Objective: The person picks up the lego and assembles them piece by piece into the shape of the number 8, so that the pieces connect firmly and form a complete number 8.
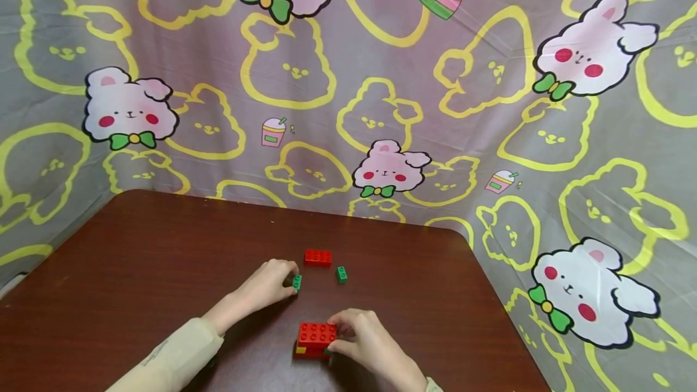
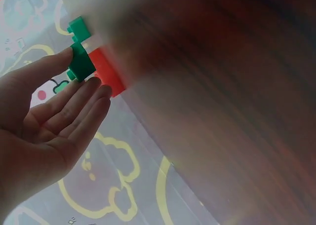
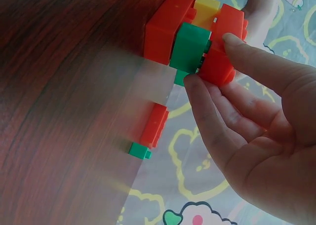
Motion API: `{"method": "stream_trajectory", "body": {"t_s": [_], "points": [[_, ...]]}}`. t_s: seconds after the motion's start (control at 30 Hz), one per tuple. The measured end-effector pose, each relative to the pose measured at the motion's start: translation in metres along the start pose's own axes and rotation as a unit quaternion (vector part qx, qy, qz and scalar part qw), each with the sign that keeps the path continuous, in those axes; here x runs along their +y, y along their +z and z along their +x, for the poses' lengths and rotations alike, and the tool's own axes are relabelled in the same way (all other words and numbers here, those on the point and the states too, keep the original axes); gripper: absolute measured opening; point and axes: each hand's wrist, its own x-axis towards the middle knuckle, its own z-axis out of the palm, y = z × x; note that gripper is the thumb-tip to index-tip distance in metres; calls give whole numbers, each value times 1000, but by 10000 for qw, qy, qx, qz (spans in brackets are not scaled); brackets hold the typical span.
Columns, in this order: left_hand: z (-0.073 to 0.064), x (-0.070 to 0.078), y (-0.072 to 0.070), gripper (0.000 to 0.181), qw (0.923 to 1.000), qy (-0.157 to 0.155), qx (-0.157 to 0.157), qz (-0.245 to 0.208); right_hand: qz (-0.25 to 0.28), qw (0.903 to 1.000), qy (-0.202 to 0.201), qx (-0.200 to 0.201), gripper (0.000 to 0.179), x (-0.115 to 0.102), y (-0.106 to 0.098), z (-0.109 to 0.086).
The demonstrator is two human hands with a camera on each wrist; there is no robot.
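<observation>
My left hand pinches a small green brick between thumb and fingertips at the table; the left wrist view shows this green brick between them. Nearer the front, my right hand holds the right end of a brick stack. In the right wrist view the stack has a red top brick, a red bottom brick, and a green brick and a yellow brick between them. The right thumb lies against the top brick.
Beyond the hands, a loose red brick and another small green brick lie on the dark brown table. A patterned curtain hangs behind the table and along its right side.
</observation>
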Motion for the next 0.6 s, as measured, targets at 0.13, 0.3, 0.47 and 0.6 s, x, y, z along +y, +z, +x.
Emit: {"method": "stream_trajectory", "body": {"t_s": [0.13, 0.3, 0.47, 0.6], "points": [[-5, 6, -4, 16, 10000, 64, -11, -26, -16, 10000, -42, 24, 25, 0, 0, 0], [-11, 16, -10, 17, 9998, 187, -19, -51, -38, 9999, -72, 58, 25, 0, 0, -1], [-16, 24, -13, 17, 9996, 187, -132, -150, -20, 10000, -35, 19, 26, 0, 0, 0], [-21, 27, -16, 17, 9994, 233, -168, -176, -24, 10000, -14, -7, 26, 0, 0, 0]]}}
